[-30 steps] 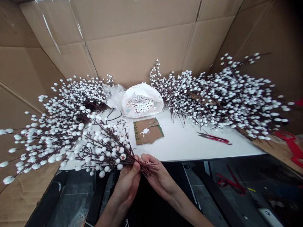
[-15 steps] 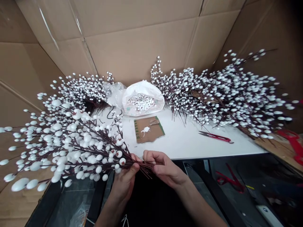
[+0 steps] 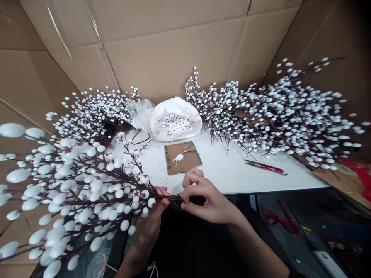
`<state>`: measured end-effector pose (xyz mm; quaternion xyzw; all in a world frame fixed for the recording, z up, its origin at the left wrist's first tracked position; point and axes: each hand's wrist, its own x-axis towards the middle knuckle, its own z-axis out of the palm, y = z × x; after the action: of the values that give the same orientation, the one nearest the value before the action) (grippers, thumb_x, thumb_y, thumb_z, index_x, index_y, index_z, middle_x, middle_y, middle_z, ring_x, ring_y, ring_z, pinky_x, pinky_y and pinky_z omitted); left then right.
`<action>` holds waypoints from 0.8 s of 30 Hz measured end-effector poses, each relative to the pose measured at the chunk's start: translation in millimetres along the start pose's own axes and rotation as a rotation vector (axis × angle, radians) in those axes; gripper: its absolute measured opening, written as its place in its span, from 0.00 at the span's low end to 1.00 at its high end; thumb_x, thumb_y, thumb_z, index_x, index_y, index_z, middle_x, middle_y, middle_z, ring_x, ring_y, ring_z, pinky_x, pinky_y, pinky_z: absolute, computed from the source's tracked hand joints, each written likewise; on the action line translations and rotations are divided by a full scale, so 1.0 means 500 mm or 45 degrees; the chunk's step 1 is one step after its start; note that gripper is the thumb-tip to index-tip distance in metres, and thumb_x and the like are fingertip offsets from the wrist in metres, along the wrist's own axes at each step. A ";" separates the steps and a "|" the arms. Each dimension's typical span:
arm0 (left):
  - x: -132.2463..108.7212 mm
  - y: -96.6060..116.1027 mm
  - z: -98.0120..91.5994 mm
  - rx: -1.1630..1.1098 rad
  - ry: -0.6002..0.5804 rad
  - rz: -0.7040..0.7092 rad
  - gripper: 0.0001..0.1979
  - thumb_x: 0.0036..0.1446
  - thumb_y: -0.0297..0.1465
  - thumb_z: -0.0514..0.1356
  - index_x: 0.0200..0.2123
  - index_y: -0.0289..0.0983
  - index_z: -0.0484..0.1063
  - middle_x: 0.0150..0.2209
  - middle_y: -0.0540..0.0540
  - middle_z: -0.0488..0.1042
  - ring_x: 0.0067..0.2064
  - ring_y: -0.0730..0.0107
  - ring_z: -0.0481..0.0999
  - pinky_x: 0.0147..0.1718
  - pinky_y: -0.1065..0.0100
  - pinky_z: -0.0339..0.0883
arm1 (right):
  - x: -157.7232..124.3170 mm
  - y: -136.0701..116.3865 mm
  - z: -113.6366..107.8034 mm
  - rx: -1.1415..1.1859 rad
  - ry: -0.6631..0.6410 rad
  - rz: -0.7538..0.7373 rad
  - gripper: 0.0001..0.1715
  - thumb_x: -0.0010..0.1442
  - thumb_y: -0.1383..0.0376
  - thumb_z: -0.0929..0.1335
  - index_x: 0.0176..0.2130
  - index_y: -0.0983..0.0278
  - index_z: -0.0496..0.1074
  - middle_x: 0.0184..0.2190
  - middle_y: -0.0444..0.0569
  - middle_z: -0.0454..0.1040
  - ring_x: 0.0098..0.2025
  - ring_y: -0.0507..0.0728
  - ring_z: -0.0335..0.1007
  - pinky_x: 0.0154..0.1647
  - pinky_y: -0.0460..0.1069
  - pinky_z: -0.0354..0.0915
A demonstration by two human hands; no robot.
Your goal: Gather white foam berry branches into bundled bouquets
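Note:
A large bunch of white berry stems point(image 3: 95, 193) fans out to the left, its thin brown stem ends gathered near the table's front edge. My left hand point(image 3: 152, 220) is wrapped round the stems just below the berries, thumb on top. At the bare stem ends, my right hand point(image 3: 203, 197) has its thumb and index finger pinched together on the tips; a ring shows on one finger. Exactly how many tips the pinch holds is hidden. Beyond the hands lies a cardboard piece point(image 3: 182, 157) with a white smear of paste on it.
A white bag of loose berries point(image 3: 175, 123) stands at the back of the white table point(image 3: 223, 177). Heaps of berry stems lie at the left point(image 3: 92, 108) and right point(image 3: 278, 112). Red-handled thread snips point(image 3: 265, 166) rest at the right. Cardboard walls point(image 3: 174, 46) enclose the back.
The bunch has turned and come closer, its berries spreading lower at the left. My right hand has risen slightly, its fingers more curled at the stem ends.

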<state>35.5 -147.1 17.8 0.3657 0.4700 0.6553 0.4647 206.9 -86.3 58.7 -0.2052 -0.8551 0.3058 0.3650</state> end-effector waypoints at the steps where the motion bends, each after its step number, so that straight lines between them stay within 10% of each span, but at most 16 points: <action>1: 0.001 -0.001 0.001 0.006 0.012 0.017 0.09 0.43 0.37 0.66 0.26 0.41 0.70 0.29 0.53 0.68 0.43 0.64 0.68 0.54 0.60 0.54 | 0.000 -0.003 -0.004 -0.116 0.025 -0.041 0.05 0.55 0.66 0.68 0.27 0.62 0.68 0.29 0.44 0.62 0.36 0.55 0.55 0.40 0.53 0.51; 12: 0.015 -0.017 0.010 0.018 0.126 0.273 0.09 0.42 0.34 0.67 0.25 0.41 0.69 0.27 0.55 0.70 0.40 0.67 0.71 0.54 0.56 0.57 | -0.003 -0.011 -0.023 -1.000 0.005 -0.500 0.07 0.58 0.71 0.63 0.33 0.59 0.68 0.23 0.42 0.65 0.32 0.54 0.54 0.36 0.54 0.47; 24: 0.055 -0.049 -0.002 0.036 0.070 0.562 0.17 0.34 0.40 0.71 0.20 0.41 0.66 0.20 0.59 0.69 0.25 0.73 0.71 0.53 0.54 0.60 | 0.008 -0.031 -0.025 -0.105 -0.152 -0.106 0.08 0.62 0.65 0.62 0.32 0.62 0.67 0.28 0.44 0.64 0.35 0.54 0.57 0.40 0.52 0.53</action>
<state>32.7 -118.0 -4.8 0.4481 0.4002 0.7443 0.2917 211.9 -90.7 78.0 -0.1658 -0.8950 0.2664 0.3171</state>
